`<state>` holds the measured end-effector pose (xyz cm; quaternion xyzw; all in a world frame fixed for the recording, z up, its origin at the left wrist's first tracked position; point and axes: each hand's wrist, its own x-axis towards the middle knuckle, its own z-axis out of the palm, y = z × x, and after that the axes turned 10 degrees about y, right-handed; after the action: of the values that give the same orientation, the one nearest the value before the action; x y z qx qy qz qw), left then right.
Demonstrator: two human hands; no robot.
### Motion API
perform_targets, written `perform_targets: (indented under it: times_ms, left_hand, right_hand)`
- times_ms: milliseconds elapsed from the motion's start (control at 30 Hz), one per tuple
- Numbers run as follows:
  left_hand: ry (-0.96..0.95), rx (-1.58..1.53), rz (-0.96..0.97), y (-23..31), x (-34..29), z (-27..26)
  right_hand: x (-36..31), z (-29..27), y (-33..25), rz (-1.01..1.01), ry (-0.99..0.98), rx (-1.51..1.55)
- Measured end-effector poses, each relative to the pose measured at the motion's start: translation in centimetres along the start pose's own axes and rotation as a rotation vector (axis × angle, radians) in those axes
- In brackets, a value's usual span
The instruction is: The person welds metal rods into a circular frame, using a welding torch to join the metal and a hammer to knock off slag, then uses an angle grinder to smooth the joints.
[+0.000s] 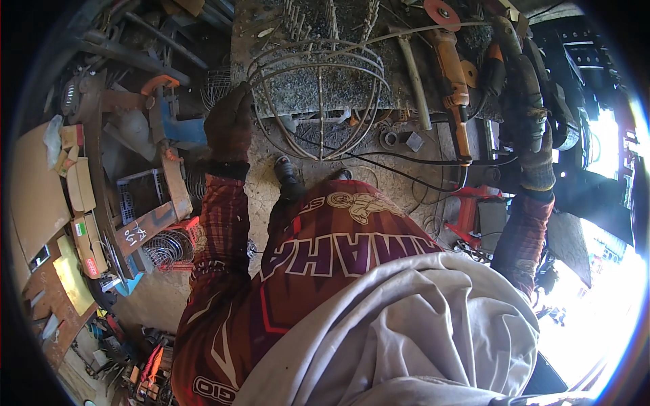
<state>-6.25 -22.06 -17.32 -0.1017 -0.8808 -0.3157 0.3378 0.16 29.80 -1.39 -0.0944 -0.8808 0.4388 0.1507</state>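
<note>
A round, cage-like wire basket frame [320,101], made of rings and curved ribs, rests at the near edge of the blackened workbench [406,95]. My left hand [231,115], darkly gloved, is closed on the left side of its rim. On the right, my right hand [537,166] wears a glove with a pale knit cuff and is closed around a long worn tool that looks like a welding electrode holder [518,61]. A thin rod [420,28] runs from the holder's far end leftward to the frame's upper rings. The right fingers are partly hard to make out.
An orange angle grinder [450,74] with a red disc and a hammer [413,78] lie on the bench right of the frame. Upright metal rods [332,20] stand behind it. Black cable [406,157] crosses below the bench edge. Cluttered shelving [145,227] stands left.
</note>
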Motion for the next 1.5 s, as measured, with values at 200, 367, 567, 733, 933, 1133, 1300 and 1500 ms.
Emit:
perform_targets:
  times_ms: [200,367,567,733,933,1133,1300,1500]
  left_hand:
    - [0.024,-0.051,0.007,-0.2,0.0,0.2]
    - [0.017,-0.028,0.020,-0.2,-0.1,0.2]
    - [-0.019,-0.011,-0.004,-0.2,-0.1,0.1]
    - [-0.019,-0.008,0.002,-0.1,0.0,0.0]
    - [-0.038,-0.002,-0.058,0.3,0.1,-0.2]
    - [-0.051,-0.061,-0.153,0.2,0.0,0.1]
    - [-0.105,0.046,-0.210,0.6,0.2,-0.4]
    - [-0.043,-0.147,-0.291,0.5,-0.1,0.1]
  right_hand:
    - [0.2,-0.1,0.0,-0.003,0.007,0.002]
    - [0.5,-0.1,0.0,-0.001,0.012,0.001]
    - [0.6,-0.1,0.1,0.000,0.017,0.000]
    - [0.6,-0.1,0.2,-0.005,0.031,-0.006]
    - [0.1,-1.1,0.4,0.003,0.074,-0.014]
    - [-1.8,-3.1,0.1,0.045,0.198,-0.080]
    - [-3.2,-1.2,-0.4,-0.133,0.161,-0.385]
    - [-4.6,2.1,-1.9,-0.300,0.167,-0.601]
